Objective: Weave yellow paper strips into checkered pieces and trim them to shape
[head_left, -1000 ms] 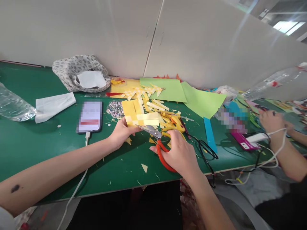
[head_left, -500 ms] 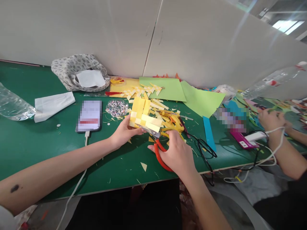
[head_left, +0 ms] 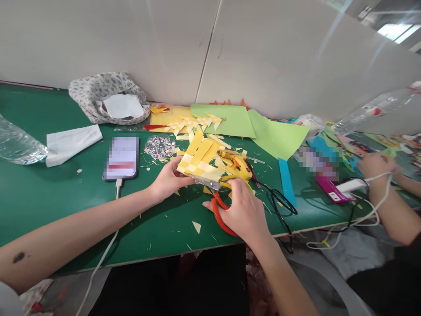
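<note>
At the far left of a green table (head_left: 82, 237), a clear plastic bottle (head_left: 19, 142) lies on its side, its end close to a folded white cloth (head_left: 74, 145). Behind the cloth, a patterned fabric bag (head_left: 87, 94) slumps against a pale partition (head_left: 115, 39). Next comes a phone (head_left: 123, 158), face up, with a white cable (head_left: 110, 250) plugged in, then a clear dish (head_left: 160, 146) of small shiny pieces. Near the table's middle, the left hand (head_left: 169, 180) pinches the woven paper (head_left: 199, 162), a yellow and cream checkered piece with loose strips, at its left edge, lifted above the scraps. Scissors (head_left: 211, 183) lie along its lower edge, blades pointing at the left thumb. The right hand (head_left: 246, 208) is clamped around their red and yellow handles. The two hands are apart, joined only by this work. Behind them, a red-tasselled woven ornament (head_left: 194, 125) rests across yellow and green sheets. To the right are a yellow glue gun (head_left: 242, 169), a blue strip (head_left: 287, 182), a magenta power strip (head_left: 333, 192) and another person's hand (head_left: 376, 166), its grip unclear.
</note>
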A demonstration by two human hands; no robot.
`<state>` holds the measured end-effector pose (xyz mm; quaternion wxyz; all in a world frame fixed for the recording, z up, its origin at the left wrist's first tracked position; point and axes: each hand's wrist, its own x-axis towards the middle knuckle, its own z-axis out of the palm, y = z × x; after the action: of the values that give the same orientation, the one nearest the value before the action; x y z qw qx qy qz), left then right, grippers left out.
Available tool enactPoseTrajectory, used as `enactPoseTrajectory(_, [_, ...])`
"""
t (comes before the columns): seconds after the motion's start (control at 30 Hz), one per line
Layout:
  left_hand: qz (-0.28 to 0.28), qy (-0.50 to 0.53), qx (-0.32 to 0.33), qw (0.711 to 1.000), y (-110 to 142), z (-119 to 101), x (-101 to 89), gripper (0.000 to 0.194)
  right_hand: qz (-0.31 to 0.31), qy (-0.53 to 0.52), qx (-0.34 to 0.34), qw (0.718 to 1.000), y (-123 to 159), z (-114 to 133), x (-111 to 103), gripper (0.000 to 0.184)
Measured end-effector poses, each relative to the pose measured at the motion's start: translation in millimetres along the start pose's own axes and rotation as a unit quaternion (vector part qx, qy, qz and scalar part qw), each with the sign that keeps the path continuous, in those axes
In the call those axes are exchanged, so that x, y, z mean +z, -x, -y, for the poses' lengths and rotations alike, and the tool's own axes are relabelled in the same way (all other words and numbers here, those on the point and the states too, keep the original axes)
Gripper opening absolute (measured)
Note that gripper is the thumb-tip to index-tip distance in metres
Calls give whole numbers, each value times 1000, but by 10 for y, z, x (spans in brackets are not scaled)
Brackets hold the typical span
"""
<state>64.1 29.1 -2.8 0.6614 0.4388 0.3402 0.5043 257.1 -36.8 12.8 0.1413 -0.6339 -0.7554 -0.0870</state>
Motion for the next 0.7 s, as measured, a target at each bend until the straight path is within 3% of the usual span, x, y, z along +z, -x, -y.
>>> enactPoseTrajectory(0.3, [23, 6, -10, 1000, 2, -6, -11, 45, 39, -35, -5, 999, -6, -30, -65, 49])
enactPoseTrajectory(0.7, [66, -27, 6, 997, -22, 61, -80, 37, -15, -26, 7, 1000, -16, 65, 4, 51])
